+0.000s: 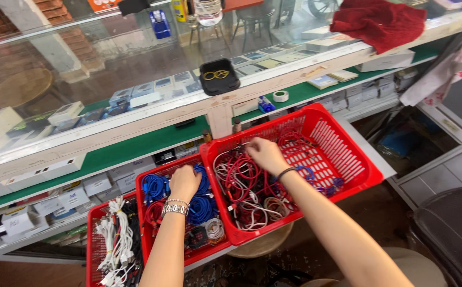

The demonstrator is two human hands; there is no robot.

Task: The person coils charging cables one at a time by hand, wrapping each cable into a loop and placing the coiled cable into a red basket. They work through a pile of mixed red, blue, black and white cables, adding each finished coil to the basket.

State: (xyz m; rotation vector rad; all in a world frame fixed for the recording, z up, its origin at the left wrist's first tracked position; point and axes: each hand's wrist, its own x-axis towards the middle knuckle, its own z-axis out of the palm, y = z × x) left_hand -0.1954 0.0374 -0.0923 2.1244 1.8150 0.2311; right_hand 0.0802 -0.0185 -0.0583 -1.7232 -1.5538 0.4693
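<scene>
Lower middle of the frame: left hand [184, 180], banded at the wrist with a metal bracelet, pressed palm-down onto coiled blue cables [202, 204] in the middle red basket [145, 236]; fingers curled into the coils, whether closed on one cannot be told. Right of it, right hand [265, 154], dark band on the wrist, fingertips pinched on a strand of the red and white cables [244, 183] heaped in the large red basket [348, 165], a ribbed plastic crate with slotted walls. Lower left: third red basket [94, 250] holding bundled white cables [117, 234]. Beyond, a green shelf [135, 146] stacked below with small white boxes [74, 196]; a white tape roll [280, 96] and a small blue object [266, 104] resting on it. Farther up, glass-topped tabletop [82, 69] over rows of flat rectangular packages; on top, a square black tray [219, 77] with gold rings inside. Upper right: crumpled red knitted cloth [377, 21].
</scene>
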